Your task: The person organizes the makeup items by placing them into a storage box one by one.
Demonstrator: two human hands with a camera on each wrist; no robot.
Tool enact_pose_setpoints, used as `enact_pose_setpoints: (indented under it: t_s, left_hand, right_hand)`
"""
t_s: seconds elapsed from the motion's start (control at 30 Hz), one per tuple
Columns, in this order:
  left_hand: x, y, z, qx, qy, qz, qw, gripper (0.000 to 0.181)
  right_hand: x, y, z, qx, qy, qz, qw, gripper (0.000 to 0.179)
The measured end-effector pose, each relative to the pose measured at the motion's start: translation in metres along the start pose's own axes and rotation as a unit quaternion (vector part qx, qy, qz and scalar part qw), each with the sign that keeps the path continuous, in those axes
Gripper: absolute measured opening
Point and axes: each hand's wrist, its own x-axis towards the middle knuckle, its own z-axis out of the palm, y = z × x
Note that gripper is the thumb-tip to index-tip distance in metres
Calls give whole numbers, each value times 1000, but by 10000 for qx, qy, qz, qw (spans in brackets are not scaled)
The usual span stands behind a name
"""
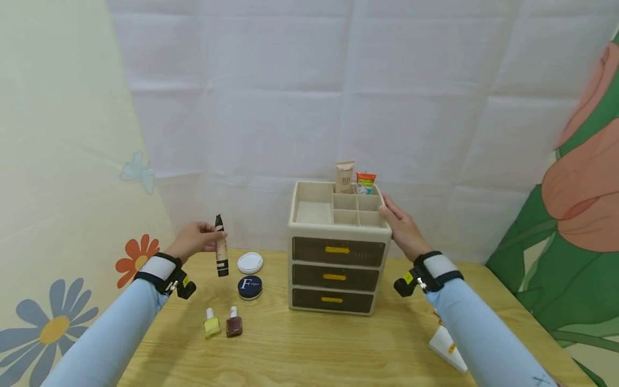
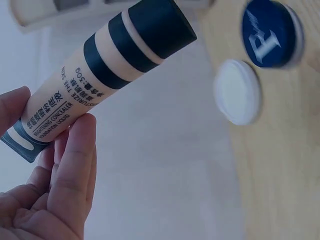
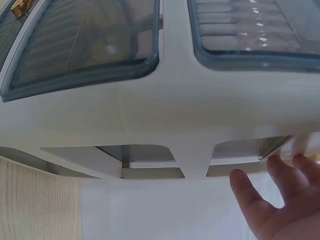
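My left hand [image 1: 195, 239] pinches a beige foundation tube [image 1: 221, 252] with black bands between thumb and fingers, cap end downward, above the table's left part. The left wrist view shows the printing on the tube [image 2: 65, 95], which names it a concealer foundation liquid. My right hand [image 1: 405, 228] rests against the upper right side of a cream drawer organizer [image 1: 338, 231], its fingers fairly straight. Fingertips [image 3: 241, 182] touch near the side openings in the right wrist view. A BB cream tube [image 1: 344, 177] and an orange-topped tube [image 1: 365, 183] stand in the organizer's back compartments.
Left of the organizer lie a white round lid-like disc [image 1: 250, 263] and a dark blue round compact [image 1: 250, 287]. Nearer stand a yellow nail polish bottle [image 1: 211, 324] and a dark red one [image 1: 234, 323]. A white object [image 1: 446, 346] lies partly under my right forearm.
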Motion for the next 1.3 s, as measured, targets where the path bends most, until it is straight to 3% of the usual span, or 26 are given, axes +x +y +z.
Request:
enact_pose_setpoints:
  t_s: [0.33, 0.73, 0.97, 1.3]
  left_hand:
    - [-16, 66, 1, -333, -393, 809, 9954, 30]
    - [-14, 140, 14, -596, -828, 1505, 9833, 27]
    - [-10, 168, 26, -543, -860, 1696, 9803, 25]
    - [9, 197, 53, -571, -820, 1877, 9771, 27]
  right_hand:
    - [0, 1, -1, -48, -30, 18, 10000, 64]
    - [1, 2, -3, -104, -6, 30, 9999, 64]
    - [2, 3, 1, -33, 9, -13, 10000, 65]
    - [4, 3, 5, -58, 16, -28, 10000, 65]
